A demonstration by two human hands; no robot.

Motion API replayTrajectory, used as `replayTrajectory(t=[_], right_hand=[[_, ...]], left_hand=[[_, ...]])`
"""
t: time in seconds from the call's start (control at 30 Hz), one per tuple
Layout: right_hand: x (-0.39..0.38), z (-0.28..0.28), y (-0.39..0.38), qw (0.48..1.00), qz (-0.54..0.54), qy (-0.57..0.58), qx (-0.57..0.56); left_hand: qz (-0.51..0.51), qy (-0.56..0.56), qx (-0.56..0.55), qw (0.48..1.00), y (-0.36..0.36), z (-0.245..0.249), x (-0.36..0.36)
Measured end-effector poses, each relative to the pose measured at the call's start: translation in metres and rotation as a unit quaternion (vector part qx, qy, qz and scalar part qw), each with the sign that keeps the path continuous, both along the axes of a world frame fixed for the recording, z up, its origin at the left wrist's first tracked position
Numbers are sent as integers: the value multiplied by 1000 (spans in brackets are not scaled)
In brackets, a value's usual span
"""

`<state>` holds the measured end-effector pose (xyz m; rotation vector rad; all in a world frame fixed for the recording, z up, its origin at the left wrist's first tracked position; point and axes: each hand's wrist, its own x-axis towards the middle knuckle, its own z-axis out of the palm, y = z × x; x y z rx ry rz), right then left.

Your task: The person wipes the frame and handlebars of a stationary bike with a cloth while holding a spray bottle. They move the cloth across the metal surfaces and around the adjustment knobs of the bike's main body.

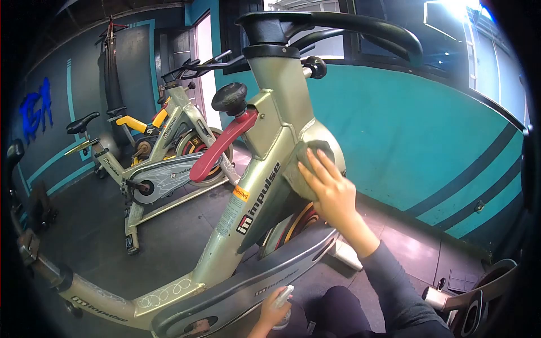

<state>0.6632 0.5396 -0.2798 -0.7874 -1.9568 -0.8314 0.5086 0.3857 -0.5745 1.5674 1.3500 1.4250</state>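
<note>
In the head view, my right hand (332, 188) presses a grey-green cloth (297, 179) against the front fork cover of a champagne-coloured spin bike (265, 169). Its fingers lie stretched over the cloth, which is bunched under the palm. Low in the view, beside the bike's dark chain guard (248, 301), my left hand (271, 311) is wrapped round a spray bottle (283, 297) with a white top; most of the bottle is hidden. A red lever (222, 146) and a black knob (230, 98) stick out of the frame, left of the cloth.
Black handlebars (360, 25) arch above the frame. Behind stands a second spin bike (163, 169), with a yellow one (132, 124) further back. A teal wall (406, 129) runs along the right. Part of another machine (479, 304) shows at lower right.
</note>
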Motion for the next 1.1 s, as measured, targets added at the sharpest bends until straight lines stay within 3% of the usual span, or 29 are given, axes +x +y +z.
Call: replayTrajectory(t=[0.3,0.43,0.53,0.63,0.7,0.8,0.9,1.1], right_hand=[[8,-72,-20,999,-17,25,-44],[22,-95,-38,974,30,37,-223],[34,-72,-61,944,87,58,-312],[43,-18,-64,967,164,134,-144],[39,21,-57,977,135,160,-43],[22,53,-27,986,93,130,-42],[4,42,20,993,56,78,-65],[-18,-15,3,990,-93,88,56]], left_hand=[[-9,-32,17,999,2,2,-3],[-13,-42,14,999,-6,-1,-5],[-2,-41,32,999,-5,-10,-6],[-13,-72,13,997,-7,-2,-7],[-21,-74,4,997,-7,0,-7],[-20,-56,2,998,-4,-4,-7],[-8,-25,12,1000,-4,1,-5],[-1,-36,-28,999,0,9,-6]])
